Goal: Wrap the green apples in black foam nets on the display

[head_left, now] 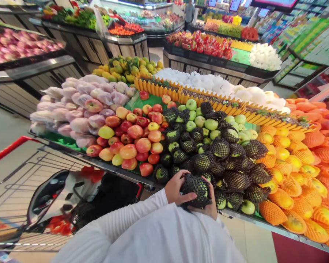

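Observation:
Both of my hands are closed round a green apple (196, 189) in a black foam net, held in front of my body at the display's front edge. My left hand (176, 188) grips its left side, with the thumb across the near face. Along the right side and underneath, my right hand (211, 204) curls round it; part of that hand is hidden. Just beyond lies a heap of green apples (211, 124), many in black foam nets (237, 180). Red apples (135, 131) are piled to the left of them.
A shopping cart (22, 164) with bags in it stands at my left. Oranges in orange foam nets (293, 186) fill the right of the stand. Pale wrapped fruit (79, 98) lies at the left. A yellow fence-like divider (192, 96) runs behind the apples.

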### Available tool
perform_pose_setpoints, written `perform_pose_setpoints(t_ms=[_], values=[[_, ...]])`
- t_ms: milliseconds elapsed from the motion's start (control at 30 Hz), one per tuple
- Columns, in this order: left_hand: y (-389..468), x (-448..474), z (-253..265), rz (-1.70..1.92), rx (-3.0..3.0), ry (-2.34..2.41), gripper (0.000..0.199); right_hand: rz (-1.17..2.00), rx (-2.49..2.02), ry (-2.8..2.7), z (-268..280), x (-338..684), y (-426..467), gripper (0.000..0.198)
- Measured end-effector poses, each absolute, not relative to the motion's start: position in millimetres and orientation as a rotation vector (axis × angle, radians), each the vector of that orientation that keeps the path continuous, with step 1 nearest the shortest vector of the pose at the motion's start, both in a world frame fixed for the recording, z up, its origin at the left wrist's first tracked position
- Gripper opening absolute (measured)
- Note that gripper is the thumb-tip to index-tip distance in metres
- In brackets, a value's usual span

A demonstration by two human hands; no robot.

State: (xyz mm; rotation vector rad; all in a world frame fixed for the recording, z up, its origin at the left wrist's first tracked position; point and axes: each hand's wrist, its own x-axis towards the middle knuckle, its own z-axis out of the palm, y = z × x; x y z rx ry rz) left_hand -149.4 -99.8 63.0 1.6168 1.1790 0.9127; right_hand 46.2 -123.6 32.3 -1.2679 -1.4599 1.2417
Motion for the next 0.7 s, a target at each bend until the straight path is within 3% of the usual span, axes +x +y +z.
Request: perform_pose_setpoints(t_ms=[167,333,500,700], values=[[-96,-179,80,0.937,1.711,1.312,0.055,1.290,-1.207,-1.360,22,13,-119,0.104],[-86,-203,82,1.021,1.457,1.220,0.030,1.419,-1.104,-1.272,13,-12,-114,0.105],[-75,-218,67,0.995,0.956,0.929,0.044,1.537,-1.055,-1.261,8,-19,-107,0.107],[-62,-221,64,0.967,0.945,0.898,0.049,1.376,-1.268,-1.002,0,-23,-109,0.106]])
